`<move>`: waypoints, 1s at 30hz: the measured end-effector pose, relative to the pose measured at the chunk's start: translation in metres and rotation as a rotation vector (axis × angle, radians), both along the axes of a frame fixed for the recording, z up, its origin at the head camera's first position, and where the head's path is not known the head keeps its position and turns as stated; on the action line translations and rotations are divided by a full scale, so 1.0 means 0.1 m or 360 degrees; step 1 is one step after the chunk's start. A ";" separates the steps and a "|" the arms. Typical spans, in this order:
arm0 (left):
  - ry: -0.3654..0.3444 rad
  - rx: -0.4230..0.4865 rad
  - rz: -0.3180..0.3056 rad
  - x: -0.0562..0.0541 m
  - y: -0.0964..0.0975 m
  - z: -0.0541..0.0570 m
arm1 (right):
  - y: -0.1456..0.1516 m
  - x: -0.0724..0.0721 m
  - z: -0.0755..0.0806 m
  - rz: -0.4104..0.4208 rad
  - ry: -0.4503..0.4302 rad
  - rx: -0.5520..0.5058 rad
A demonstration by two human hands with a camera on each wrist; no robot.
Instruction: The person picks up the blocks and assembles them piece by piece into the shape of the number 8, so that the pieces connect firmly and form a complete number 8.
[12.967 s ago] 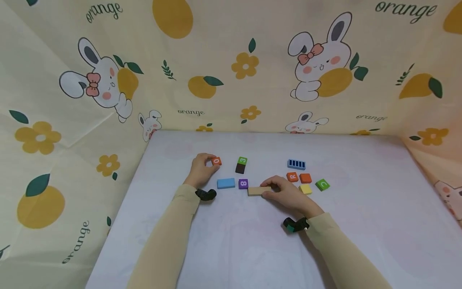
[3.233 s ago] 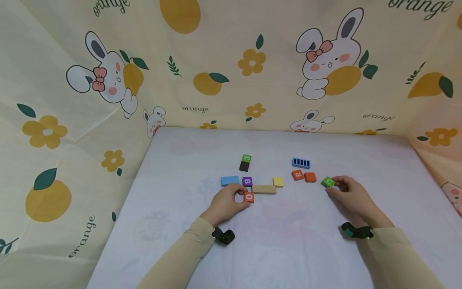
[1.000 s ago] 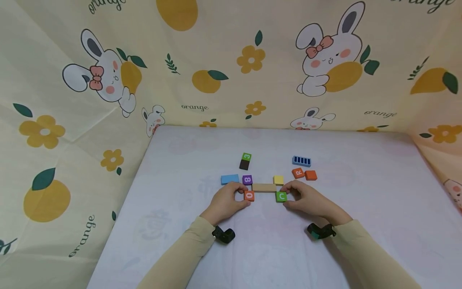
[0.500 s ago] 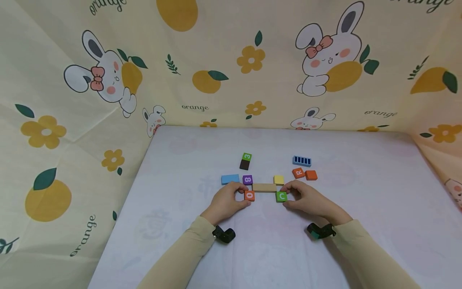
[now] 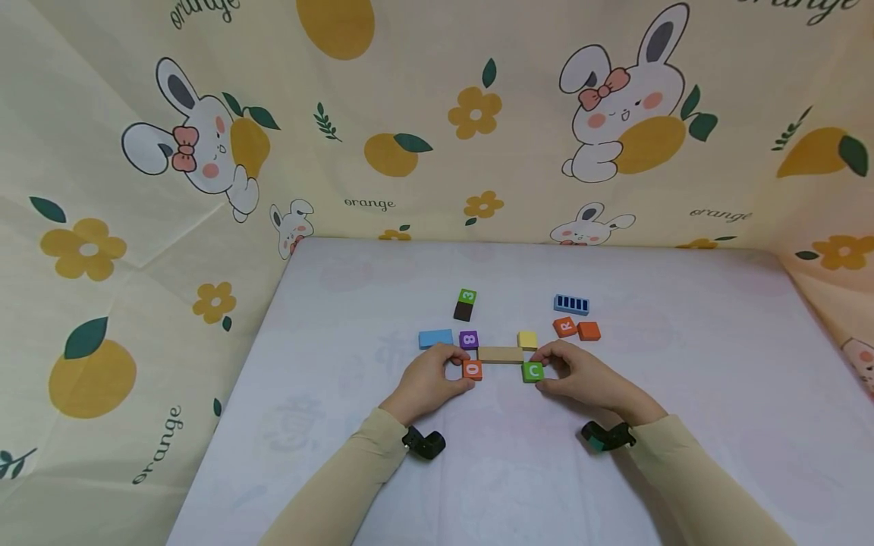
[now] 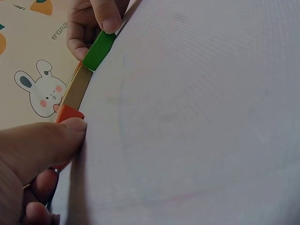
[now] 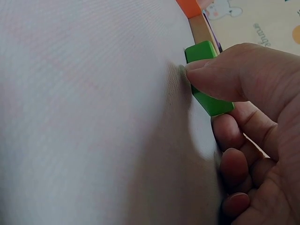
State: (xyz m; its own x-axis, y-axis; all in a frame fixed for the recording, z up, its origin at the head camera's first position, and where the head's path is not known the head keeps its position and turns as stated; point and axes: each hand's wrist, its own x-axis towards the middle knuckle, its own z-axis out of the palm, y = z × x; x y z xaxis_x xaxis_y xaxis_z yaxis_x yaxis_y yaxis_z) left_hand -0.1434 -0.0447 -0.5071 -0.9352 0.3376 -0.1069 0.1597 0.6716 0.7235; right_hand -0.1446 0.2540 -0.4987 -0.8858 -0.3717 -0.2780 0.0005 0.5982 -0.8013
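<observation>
Low on the table, my left hand (image 5: pixel 425 383) pinches an orange block marked 0 (image 5: pixel 472 369) between thumb and fingers. It sits at the front left corner of a flat tan wooden block (image 5: pixel 500 355). My right hand (image 5: pixel 592 379) likewise pinches a green block marked C (image 5: pixel 532 371) at the front right corner. Behind the tan block's left end lies a purple block marked 8 (image 5: pixel 468 340); a yellow block (image 5: pixel 527 340) lies behind its right end. The right wrist view shows my thumb across the green block's near side, partly hiding it.
A light blue oblong block (image 5: pixel 435 339) lies left of the purple one. Farther back are a green block marked 3 (image 5: pixel 467 296) touching a dark block (image 5: pixel 463 312). To the right lie a blue striped block (image 5: pixel 570 305), an orange R block (image 5: pixel 564 327) and a plain orange block (image 5: pixel 589 331).
Since the oldest frame, the orange 0, yellow and green C blocks have come to the tan block's corners. My right hand brought the green one leftward. Over the last second both hands stay still.
</observation>
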 end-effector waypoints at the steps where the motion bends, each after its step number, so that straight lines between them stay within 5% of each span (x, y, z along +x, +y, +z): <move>1: 0.0001 0.0000 -0.0001 0.00 0.00 0.00 | 0.00 0.00 0.00 -0.0001 0.0001 -0.0004; 19: 0.0006 0.0021 -0.0014 0.02 0.01 0.01 | 0.03 -0.01 0.00 -0.0048 -0.0002 0.0010; 30: -0.0182 0.0202 0.0000 0.02 -0.09 0.09 | 0.02 0.00 0.00 -0.0054 -0.0002 -0.0006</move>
State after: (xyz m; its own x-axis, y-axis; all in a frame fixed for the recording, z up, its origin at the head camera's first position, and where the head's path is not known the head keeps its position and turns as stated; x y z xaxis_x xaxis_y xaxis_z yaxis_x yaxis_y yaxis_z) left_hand -0.1414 -0.0538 -0.4982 -0.9193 0.3554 -0.1693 0.0714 0.5735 0.8161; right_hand -0.1446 0.2555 -0.4988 -0.8975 -0.3425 -0.2778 0.0219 0.5946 -0.8037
